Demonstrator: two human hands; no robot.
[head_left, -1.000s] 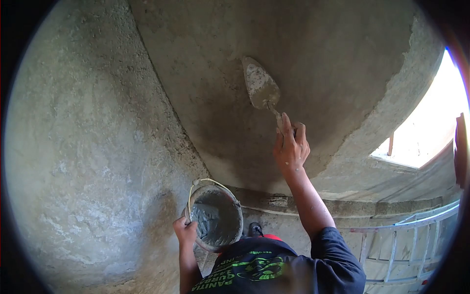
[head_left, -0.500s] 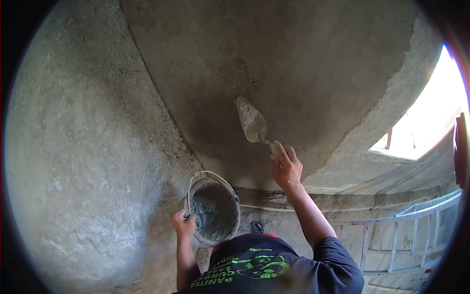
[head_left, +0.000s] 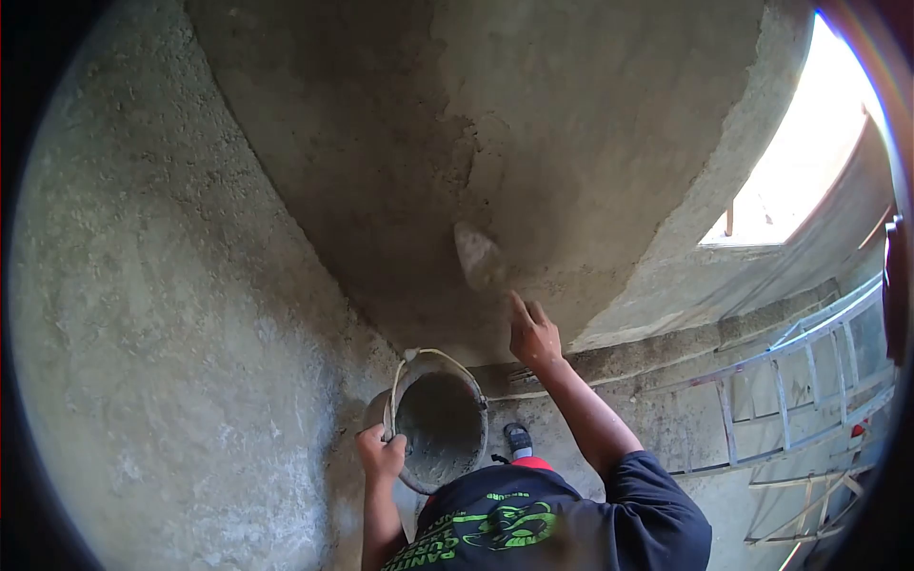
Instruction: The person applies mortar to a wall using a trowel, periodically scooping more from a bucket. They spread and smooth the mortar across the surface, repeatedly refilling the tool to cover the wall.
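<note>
My right hand (head_left: 535, 335) is closed round the handle of a trowel (head_left: 479, 257), whose blade is against or close to the wet plaster on the wall (head_left: 571, 143). The blade is slightly blurred. My left hand (head_left: 382, 453) grips the rim and handle side of a bucket (head_left: 484, 423), which is tilted and holds grey mortar (head_left: 440, 423). The bucket hangs low beside the corner between the two walls.
A rough wall (head_left: 181, 314) rises on the left. A bright window opening (head_left: 790, 162) is at the upper right. Metal ladder-like frames (head_left: 783, 400) stand at the lower right. A sandalled foot (head_left: 518, 439) shows below the wall ledge (head_left: 657, 350).
The view has shifted, with the wall and window sitting further left. The trowel in my right hand is lower in the view, and the bucket in my left hand appears slightly further right.
</note>
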